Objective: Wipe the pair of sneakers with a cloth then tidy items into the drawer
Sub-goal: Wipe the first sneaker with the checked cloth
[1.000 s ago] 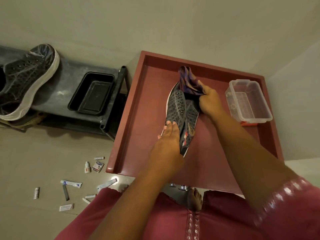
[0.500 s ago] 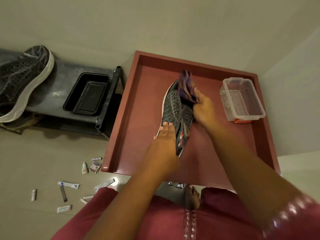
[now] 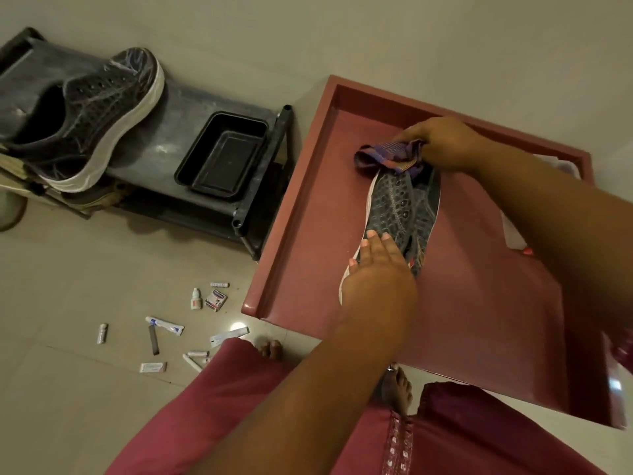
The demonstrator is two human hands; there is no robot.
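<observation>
A dark perforated sneaker (image 3: 400, 204) with a white sole lies in the red tray-like surface (image 3: 308, 214). My left hand (image 3: 376, 272) presses flat on its heel end with straight fingers. My right hand (image 3: 442, 145) grips a crumpled purple cloth (image 3: 387, 157) against the sneaker's toe. The second sneaker (image 3: 92, 121) stands on a dark shelf rack (image 3: 178, 132) at the left.
A black empty tray (image 3: 222, 156) sits on the rack. Several small tubes, a dropper bottle (image 3: 195, 298) and little boxes lie scattered on the tiled floor at the lower left. A clear plastic box (image 3: 513, 234) is mostly hidden behind my right arm. My feet show below the tray.
My right hand has carried the cloth from the sneaker's middle up to its toe end. The left hand stays on the heel. The camera view has shifted to the left.
</observation>
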